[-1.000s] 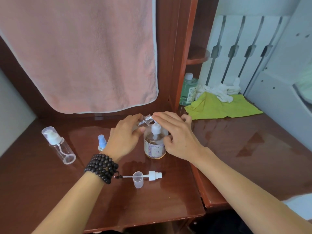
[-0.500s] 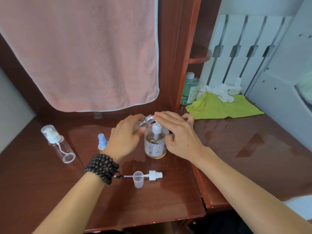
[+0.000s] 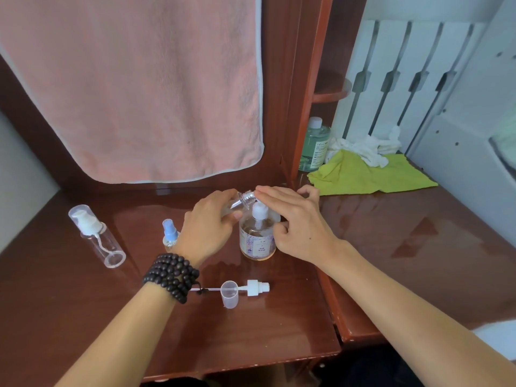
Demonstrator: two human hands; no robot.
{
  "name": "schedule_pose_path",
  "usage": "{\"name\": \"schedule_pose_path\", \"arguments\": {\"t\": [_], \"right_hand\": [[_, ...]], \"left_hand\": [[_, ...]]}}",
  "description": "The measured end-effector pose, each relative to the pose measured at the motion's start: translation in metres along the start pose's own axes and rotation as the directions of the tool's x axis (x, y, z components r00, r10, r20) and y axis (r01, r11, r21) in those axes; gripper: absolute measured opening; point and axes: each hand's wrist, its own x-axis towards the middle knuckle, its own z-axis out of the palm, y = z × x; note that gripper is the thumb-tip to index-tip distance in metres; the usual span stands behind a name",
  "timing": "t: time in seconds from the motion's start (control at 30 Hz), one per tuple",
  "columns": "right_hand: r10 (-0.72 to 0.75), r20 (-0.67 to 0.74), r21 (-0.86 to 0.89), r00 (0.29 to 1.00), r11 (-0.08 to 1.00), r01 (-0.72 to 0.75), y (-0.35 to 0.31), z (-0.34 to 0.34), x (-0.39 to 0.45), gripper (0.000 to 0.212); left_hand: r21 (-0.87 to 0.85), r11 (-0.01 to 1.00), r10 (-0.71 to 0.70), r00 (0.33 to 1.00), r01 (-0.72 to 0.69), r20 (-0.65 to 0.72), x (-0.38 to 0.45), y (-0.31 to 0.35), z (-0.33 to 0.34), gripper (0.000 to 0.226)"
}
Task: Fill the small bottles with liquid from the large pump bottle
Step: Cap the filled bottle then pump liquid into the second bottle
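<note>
We see a plain pink towel with a pale grey edging, hung against dark red-brown wood. Our desk has the same glossy red-brown. The pump bottle is clear with amber liquid, a white pump and a pale label with purple markings. The bottle we hold is clear. The spray bottle has a blue top. The lying bottle is clear with a white pump. The loose pump is white, its cap clear. Our bracelet has black beads. At the back stand a green bottle with a white cap, a yellow-green cloth and a white rag.
</note>
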Motion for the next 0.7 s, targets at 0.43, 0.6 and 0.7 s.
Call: {"name": "schedule_pose_path", "arguments": {"t": [0.43,0.6,0.7], "right_hand": [[0.017,-0.008,0.022,1.0,1.0,-0.016,0.0,-0.001,0.0,0.074],[0.036,0.004,0.062,0.999,0.997,-0.037,0.002,0.001,-0.002,0.069],[-0.007,0.001,0.053,1.0,0.999,0.007,-0.001,-0.003,-0.002,0.073]], "left_hand": [[0.018,1.0,-0.005,1.0,0.005,-0.008,0.001,-0.002,0.0,0.039],[-0.006,1.0,-0.008,1.0,0.008,0.005,-0.006,-0.004,0.005,0.039],[-0.024,1.0,0.014,1.0,-0.015,-0.013,-0.002,-0.003,-0.002,0.039]]}}
